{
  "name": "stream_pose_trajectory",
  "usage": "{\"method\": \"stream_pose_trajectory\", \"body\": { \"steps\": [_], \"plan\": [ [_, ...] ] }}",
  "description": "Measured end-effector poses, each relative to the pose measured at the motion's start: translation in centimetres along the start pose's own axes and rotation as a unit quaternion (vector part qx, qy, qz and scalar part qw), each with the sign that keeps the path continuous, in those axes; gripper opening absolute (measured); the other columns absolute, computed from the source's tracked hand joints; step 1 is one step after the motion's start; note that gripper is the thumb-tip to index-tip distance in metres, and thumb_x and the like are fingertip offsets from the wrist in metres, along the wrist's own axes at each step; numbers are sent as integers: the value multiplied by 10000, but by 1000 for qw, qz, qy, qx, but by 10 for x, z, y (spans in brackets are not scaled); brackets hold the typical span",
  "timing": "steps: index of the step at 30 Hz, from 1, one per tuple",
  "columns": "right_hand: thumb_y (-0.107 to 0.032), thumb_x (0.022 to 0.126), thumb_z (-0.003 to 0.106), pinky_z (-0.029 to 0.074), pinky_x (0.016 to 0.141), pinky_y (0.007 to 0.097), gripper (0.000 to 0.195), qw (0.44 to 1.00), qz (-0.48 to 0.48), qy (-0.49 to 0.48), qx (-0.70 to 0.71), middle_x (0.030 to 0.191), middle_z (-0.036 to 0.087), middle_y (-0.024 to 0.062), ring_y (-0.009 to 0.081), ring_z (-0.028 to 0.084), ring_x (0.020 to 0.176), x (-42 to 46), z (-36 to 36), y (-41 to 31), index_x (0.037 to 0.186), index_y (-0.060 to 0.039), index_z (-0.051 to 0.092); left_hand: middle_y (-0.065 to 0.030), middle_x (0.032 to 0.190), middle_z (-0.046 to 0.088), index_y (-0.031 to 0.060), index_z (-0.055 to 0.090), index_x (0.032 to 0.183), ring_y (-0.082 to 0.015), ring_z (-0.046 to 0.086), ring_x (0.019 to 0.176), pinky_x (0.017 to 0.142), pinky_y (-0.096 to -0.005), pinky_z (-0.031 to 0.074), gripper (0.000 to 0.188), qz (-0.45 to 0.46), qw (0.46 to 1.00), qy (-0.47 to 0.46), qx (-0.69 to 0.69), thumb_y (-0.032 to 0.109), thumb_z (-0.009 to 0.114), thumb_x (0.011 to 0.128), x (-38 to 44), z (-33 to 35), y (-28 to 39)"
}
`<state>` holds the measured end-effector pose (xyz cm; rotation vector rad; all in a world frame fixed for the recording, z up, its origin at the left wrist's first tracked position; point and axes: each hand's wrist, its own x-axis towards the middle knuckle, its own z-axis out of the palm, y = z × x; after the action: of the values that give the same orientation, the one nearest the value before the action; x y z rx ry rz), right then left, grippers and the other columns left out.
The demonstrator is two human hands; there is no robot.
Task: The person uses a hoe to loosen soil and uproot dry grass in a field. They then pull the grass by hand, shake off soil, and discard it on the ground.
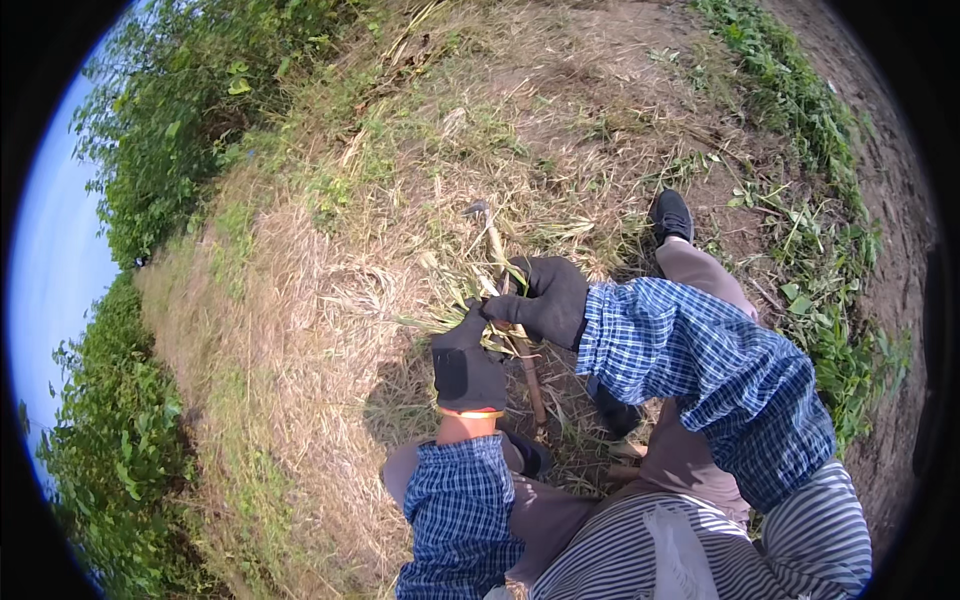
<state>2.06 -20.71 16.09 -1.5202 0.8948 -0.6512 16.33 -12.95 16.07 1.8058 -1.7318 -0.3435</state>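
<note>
Both of my hands wear dark gloves and meet in front of me, low over the ground. My left hand (pixel 469 366) grips a small bunch of green and straw-coloured grass blades (pixel 447 315). From the right, the thumb and fingers of my right hand (pixel 546 301) pinch the same bunch, close to the left fingertips. A long-handled tool passes below the hands: its wooden handle (pixel 531 379) shows on either side of them, and a small metal head (pixel 476 208) is at the far end. The hands cover the handle's middle; whether they touch it, I cannot tell.
Dry cut grass (pixel 300 330) covers the ground around me. Leafy bushes (pixel 172 127) stand along the left, and low green plants (pixel 825 300) border bare soil (pixel 892 217) on the right. My dark shoe (pixel 672 216) rests beyond the right forearm.
</note>
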Motion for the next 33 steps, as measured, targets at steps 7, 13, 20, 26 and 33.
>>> {"method": "stream_pose_trajectory", "body": {
  "steps": [7,13,20,26,33],
  "plan": [
    [-235,851,629,501,755,379,257,968,-220,-50,-109,876,640,132,281,637,800,-15,7,-7,1023,-50,583,-203,784,638,14,630,1033,-347,628,714,616,-376,483,266,-9,998,-7,-55,-3,526,788,1,1,-20],
    [-256,844,630,491,715,425,242,958,-228,-141,-105,846,615,152,350,612,809,-30,10,-7,936,-47,549,-65,573,573,66,646,812,-127,522,453,410,-250,355,193,-420,806,47,-415,241,583,864,25,-6,0],
    [-155,887,610,491,492,268,153,992,-7,-19,122,726,647,90,127,605,558,2,-9,-1,921,-8,581,-94,735,623,16,626,1023,-150,600,622,536,-270,451,199,2,1000,19,-12,18,514,858,0,-3,-6],
    [-83,869,599,483,445,263,128,943,114,42,309,714,637,111,145,579,494,11,-23,-5,900,38,574,-95,595,531,47,639,889,-148,496,524,522,-314,393,109,-5,998,10,-55,33,537,854,0,1,4],
    [-146,913,557,436,440,272,208,898,115,0,424,595,563,67,135,520,474,20,-19,1,757,-8,570,-66,754,631,33,642,905,-143,603,664,564,-281,466,173,-62,985,-21,-162,-58,535,806,-2,-1,9]
  ]
}}
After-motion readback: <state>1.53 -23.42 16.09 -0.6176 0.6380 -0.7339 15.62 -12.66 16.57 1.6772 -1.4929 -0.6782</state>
